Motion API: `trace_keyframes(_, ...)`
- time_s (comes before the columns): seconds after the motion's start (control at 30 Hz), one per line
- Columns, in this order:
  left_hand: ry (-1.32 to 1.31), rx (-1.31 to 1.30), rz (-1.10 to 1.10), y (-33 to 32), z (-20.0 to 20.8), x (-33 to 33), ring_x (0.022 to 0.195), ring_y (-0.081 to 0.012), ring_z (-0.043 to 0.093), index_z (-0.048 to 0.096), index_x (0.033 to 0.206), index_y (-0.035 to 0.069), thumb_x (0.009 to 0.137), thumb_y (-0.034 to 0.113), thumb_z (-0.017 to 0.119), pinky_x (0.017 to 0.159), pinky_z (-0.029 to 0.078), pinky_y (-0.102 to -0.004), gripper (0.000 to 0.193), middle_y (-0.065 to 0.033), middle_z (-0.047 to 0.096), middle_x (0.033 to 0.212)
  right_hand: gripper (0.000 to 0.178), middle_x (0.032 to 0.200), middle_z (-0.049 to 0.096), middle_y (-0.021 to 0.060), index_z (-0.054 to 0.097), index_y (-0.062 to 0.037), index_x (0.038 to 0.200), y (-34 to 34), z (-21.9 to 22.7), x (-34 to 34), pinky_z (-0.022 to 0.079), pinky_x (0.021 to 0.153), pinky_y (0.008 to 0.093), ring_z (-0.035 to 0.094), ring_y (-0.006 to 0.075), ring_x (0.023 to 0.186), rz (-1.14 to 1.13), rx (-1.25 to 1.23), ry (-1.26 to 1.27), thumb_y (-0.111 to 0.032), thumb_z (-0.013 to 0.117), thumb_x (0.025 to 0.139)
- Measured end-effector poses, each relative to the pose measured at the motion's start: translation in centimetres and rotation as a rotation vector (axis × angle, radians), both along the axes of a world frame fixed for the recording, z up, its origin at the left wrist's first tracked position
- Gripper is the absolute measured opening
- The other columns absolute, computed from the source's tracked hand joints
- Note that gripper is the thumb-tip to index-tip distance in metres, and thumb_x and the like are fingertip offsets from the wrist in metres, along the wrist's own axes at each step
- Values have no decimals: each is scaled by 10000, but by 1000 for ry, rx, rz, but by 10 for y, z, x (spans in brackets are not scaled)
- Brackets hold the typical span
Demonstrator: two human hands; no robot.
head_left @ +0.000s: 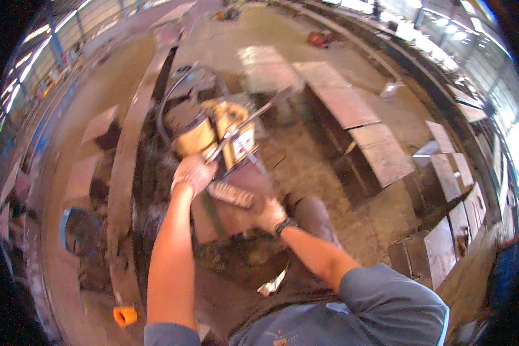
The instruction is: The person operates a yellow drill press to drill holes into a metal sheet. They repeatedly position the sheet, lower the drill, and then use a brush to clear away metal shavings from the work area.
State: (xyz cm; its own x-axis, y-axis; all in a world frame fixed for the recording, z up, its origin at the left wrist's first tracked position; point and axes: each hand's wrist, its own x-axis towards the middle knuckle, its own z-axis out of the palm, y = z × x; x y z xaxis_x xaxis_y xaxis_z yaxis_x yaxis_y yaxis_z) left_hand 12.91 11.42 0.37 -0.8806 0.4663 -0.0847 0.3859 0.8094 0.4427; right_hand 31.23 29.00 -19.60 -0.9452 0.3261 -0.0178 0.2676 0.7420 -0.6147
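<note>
Orange piece (130, 315), lower left; red object (319, 40), far back.

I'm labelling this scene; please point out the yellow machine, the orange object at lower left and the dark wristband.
Yellow machine (196, 140): head view, on its rounded drum.
Orange object (130, 316): head view, on its right side.
Dark wristband (284, 225): head view, on its middle.
</note>
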Motion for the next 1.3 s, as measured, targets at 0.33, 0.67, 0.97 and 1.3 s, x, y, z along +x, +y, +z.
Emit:
trace_keyframes(0.33,-17,-62,4,-2,8,0,1077,-452,717,759,1097,-19,909,400,626,958,557,-506,477,-302,739,1097,1147,1572,474,237,345,-58,1610,-9,-4,-67,504,1134,507,525,437,1406,68,41,-316,-499,902,710)
trace_keyframes(0.67,17,8,8,4,1,-1,1010,-487,719,757,1069,-36,895,435,660,894,558,-505,511,-334,728,1000,877,1434,591,252,470,-46,1501,1,-47,-77,531,1088,525,632,431,1289,89,88,-353,-424,849,806)
trace_keyframes(0.97,14,-23,2,-2,-1,-5,1052,-484,711,759,1089,-28,898,425,639,938,559,-505,506,-338,723,1041,832,1379,629,259,536,-21,1449,-6,-29,-77,529,1075,505,627,411,1291,109,8,-426,-495,811,823)
trace_keyframes(1.3,16,-22,1,-1,-4,-3,1039,-466,724,769,1155,17,904,422,665,940,559,-500,486,-311,742,1041,780,1157,735,308,687,59,1223,-40,-16,-39,551,986,503,701,457,1134,-112,-309,-350,-631,666,860)
